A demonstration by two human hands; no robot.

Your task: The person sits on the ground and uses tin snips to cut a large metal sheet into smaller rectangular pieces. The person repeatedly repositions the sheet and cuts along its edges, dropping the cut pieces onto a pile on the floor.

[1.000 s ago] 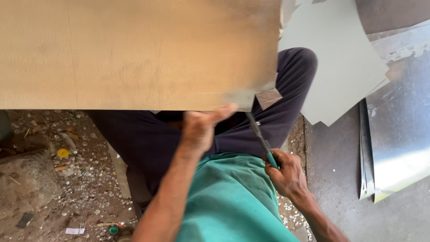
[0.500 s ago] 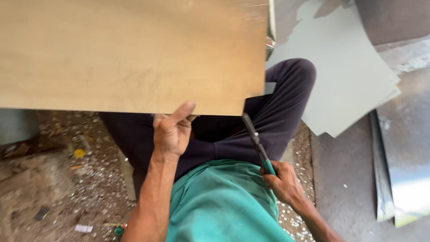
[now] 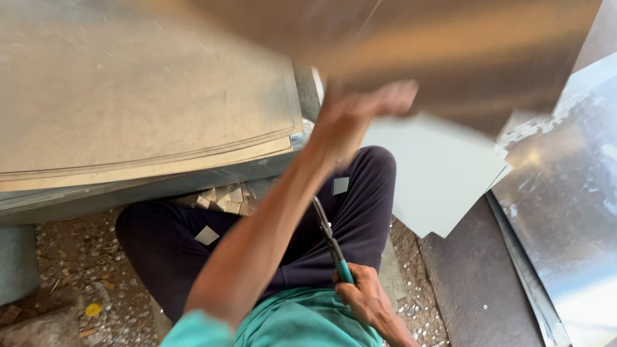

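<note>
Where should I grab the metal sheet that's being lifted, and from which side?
Grip the metal sheet along its lower edge, coming from underneath, much as the left hand does now. It is thin, broad and tilted overhead, so the edge is the only pinchable part. The right hand is busy with the snips.

Left arm extended forward and up, left hand point(image 3: 360, 109) blurred, fingers closed. Right hand point(image 3: 363, 295) low by lap, fist gripped.
</note>
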